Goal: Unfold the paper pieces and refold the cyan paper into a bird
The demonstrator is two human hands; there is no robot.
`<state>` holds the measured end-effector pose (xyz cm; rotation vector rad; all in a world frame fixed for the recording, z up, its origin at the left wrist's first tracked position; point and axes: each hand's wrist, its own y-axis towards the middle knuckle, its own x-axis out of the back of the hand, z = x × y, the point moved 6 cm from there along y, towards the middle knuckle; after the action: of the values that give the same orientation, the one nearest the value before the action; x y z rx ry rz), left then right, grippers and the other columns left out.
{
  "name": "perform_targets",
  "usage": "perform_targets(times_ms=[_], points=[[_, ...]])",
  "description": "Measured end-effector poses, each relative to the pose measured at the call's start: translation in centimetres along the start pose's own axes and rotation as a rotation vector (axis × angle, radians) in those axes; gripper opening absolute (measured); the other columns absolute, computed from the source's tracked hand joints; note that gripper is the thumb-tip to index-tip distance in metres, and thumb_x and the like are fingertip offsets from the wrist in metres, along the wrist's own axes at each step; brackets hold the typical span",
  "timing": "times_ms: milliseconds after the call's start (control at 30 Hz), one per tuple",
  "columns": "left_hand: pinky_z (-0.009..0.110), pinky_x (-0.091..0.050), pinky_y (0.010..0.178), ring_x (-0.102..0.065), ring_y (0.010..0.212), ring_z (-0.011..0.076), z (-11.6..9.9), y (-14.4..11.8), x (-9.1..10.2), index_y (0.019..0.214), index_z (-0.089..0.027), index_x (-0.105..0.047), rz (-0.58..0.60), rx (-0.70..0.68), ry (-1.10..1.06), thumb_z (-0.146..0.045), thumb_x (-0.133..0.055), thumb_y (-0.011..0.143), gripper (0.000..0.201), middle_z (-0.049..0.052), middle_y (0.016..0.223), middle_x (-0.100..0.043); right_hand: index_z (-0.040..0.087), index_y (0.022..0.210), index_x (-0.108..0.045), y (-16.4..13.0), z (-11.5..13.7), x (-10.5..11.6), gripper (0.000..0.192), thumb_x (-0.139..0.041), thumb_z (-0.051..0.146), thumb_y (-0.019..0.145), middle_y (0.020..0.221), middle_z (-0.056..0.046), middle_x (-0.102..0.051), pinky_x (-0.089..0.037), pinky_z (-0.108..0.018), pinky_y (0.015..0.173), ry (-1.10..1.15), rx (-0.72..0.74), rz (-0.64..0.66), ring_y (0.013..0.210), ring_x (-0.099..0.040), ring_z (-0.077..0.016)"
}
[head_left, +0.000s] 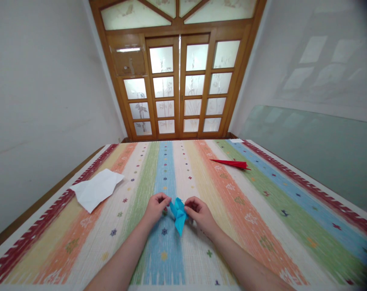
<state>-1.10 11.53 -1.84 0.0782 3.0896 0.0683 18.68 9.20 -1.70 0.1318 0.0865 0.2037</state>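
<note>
Between my two hands is a folded blue paper piece (179, 215), an origami shape with pointed flaps, one tip aimed toward me. My left hand (156, 207) pinches its left edge between thumb and forefinger. On the other side my right hand (200, 213) grips the right edge in the same way. Both forearms reach in from the near edge of the table. A red folded paper dart (231, 163) lies farther off to the right. To the left rests a creased white sheet of paper (97, 189).
A striped, multicoloured cloth (141, 234) covers the table under everything. Beyond its far edge stands a wooden door (179, 85) with frosted panes. White walls flank both sides, and a pale green panel (310, 149) leans along the right one.
</note>
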Motion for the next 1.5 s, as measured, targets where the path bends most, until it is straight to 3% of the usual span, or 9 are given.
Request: perform_targets(times_ms=[333, 533, 667, 933, 1033, 1167, 1400, 1500], points=[[0.018, -0.043, 0.045, -0.053, 0.050, 0.0091, -0.4, 0.2, 0.7, 0.082, -0.016, -0.062, -0.041, 0.083, -0.253, -0.049, -0.076, 0.078, 0.036, -0.002, 0.061, -0.058, 0.022, 0.109, -0.055, 0.3, -0.7, 1.3, 0.037, -0.061, 0.053, 0.089, 0.066, 0.006, -0.048, -0.042, -0.025, 0.048, 0.102, -0.084, -0.140, 0.053, -0.049, -0.0133], [0.019, -0.049, 0.050, -0.060, 0.066, 0.0115, -0.8, -0.1, 0.2, 0.083, -0.014, -0.064, -0.007, 0.093, -0.372, -0.046, -0.083, 0.072, 0.038, 0.002, 0.079, -0.062, 0.021, 0.121, -0.050, 0.2, -1.1, 0.2, 0.050, -0.062, 0.057, 0.088, 0.071, 0.004, -0.056, -0.052, -0.032, 0.049, 0.179, -0.177, -0.066, 0.055, -0.058, -0.0169], [0.020, -0.051, 0.053, -0.061, 0.068, 0.0118, -1.1, -0.2, -0.1, 0.083, -0.014, -0.064, 0.018, 0.098, -0.426, -0.046, -0.084, 0.072, 0.039, 0.002, 0.080, -0.062, 0.022, 0.128, -0.047, 0.2, -1.2, 0.0, 0.054, -0.062, 0.056, 0.088, 0.080, 0.001, -0.060, -0.055, -0.033, 0.052, 0.226, -0.224, -0.038, 0.060, -0.062, -0.0171], [0.025, -0.057, 0.065, -0.063, 0.067, 0.0112, -0.9, -0.4, -0.4, 0.085, -0.015, -0.063, 0.061, 0.125, -0.480, -0.047, -0.083, 0.074, 0.040, 0.000, 0.076, -0.062, 0.022, 0.122, -0.059, -0.3, -1.2, -0.8, 0.051, -0.069, 0.056, 0.085, 0.104, -0.010, -0.064, -0.058, -0.034, 0.055, 0.285, -0.309, 0.083, 0.076, -0.068, -0.0212], [0.027, -0.058, 0.067, -0.064, 0.068, 0.0118, -1.0, -0.6, -0.8, 0.084, -0.014, -0.062, 0.097, 0.138, -0.487, -0.046, -0.083, 0.074, 0.040, 0.001, 0.078, -0.064, 0.023, 0.125, -0.058, -1.0, -0.7, -1.8, 0.050, -0.065, 0.057, 0.089, 0.102, -0.009, -0.067, -0.059, -0.037, 0.063, 0.367, -0.356, 0.174, 0.082, -0.069, -0.0229], [0.029, -0.059, 0.068, -0.066, 0.070, 0.0131, -1.1, -0.9, -1.4, 0.084, -0.015, -0.061, 0.133, 0.153, -0.482, -0.046, -0.085, 0.072, 0.041, 0.003, 0.087, -0.066, 0.025, 0.126, -0.059, -1.7, 0.0, -2.6, 0.043, -0.064, 0.051, 0.093, 0.112, -0.008, -0.068, -0.058, -0.032, 0.067, 0.516, -0.401, 0.267, 0.084, -0.068, -0.0191], [0.024, -0.055, 0.066, -0.064, 0.069, 0.0109, -0.9, -1.0, -1.7, 0.087, -0.014, -0.066, 0.144, 0.163, -0.433, -0.043, -0.086, 0.071, 0.039, 0.002, 0.086, -0.066, 0.022, 0.125, -0.064, -1.6, -0.6, -2.2, 0.045, -0.075, 0.041, 0.086, 0.083, -0.002, -0.067, -0.054, -0.027, 0.061, 0.509, -0.427, 0.288, 0.064, -0.062, -0.0133], [0.022, -0.052, 0.062, -0.063, 0.066, 0.0113, -0.8, -1.0, -1.7, 0.088, -0.015, -0.066, 0.144, 0.170, -0.414, -0.043, -0.085, 0.072, 0.038, 0.001, 0.079, -0.066, 0.023, 0.121, -0.066, -1.7, -0.4, -2.3, 0.045, -0.081, 0.035, 0.080, 0.092, -0.003, -0.068, -0.053, -0.028, 0.064, 0.510, -0.408, 0.310, 0.070, -0.064, -0.0144]])
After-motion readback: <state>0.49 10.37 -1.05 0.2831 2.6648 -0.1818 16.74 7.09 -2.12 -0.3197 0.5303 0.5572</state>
